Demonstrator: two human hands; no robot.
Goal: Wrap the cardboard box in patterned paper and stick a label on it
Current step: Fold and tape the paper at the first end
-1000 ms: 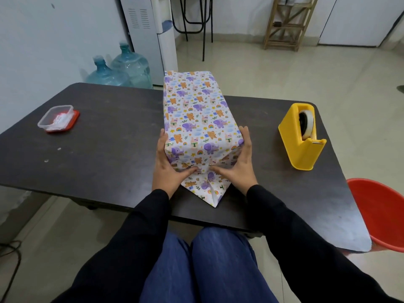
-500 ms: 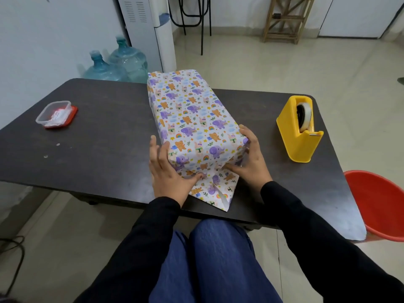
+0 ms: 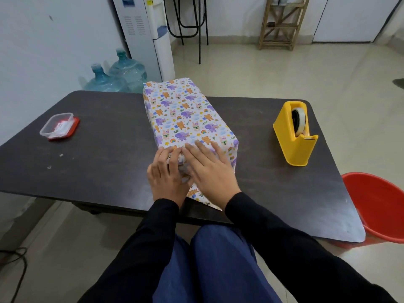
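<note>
A long cardboard box wrapped in white paper patterned with purple elephants, orange bears and rainbows (image 3: 185, 119) is lying in the middle of a dark brown rectangular table (image 3: 105, 149), with its length running away from the person and its near end close to the table's front edge. A triangular flap of the patterned paper (image 3: 202, 196) is sticking out from under that near end and lying flat on the table, pointing toward the person.

The left hand (image 3: 166, 173) is resting against the near end face at its left corner. Its fingers (image 3: 172, 155) are lying close together, with the tips bending over the top edge and pressing the paper down. The right hand (image 3: 211, 171) is covering the middle of the same end face, touching the left hand. Its fingers (image 3: 204, 149) are spreading flat across the near part of the box's top, pressing and pinching nothing. Both arms are wearing black sleeves.

A yellow plastic tape dispenser holding a roll of clear tape (image 3: 294, 136) is standing on the table well to the right of the box. A small clear plastic container sitting on a red lid (image 3: 59, 126) is resting near the table's left side. A red plastic bucket (image 3: 380, 206) is standing on the floor beside the table's right front corner, and two blue water bottles (image 3: 118, 77) are standing behind the table.
</note>
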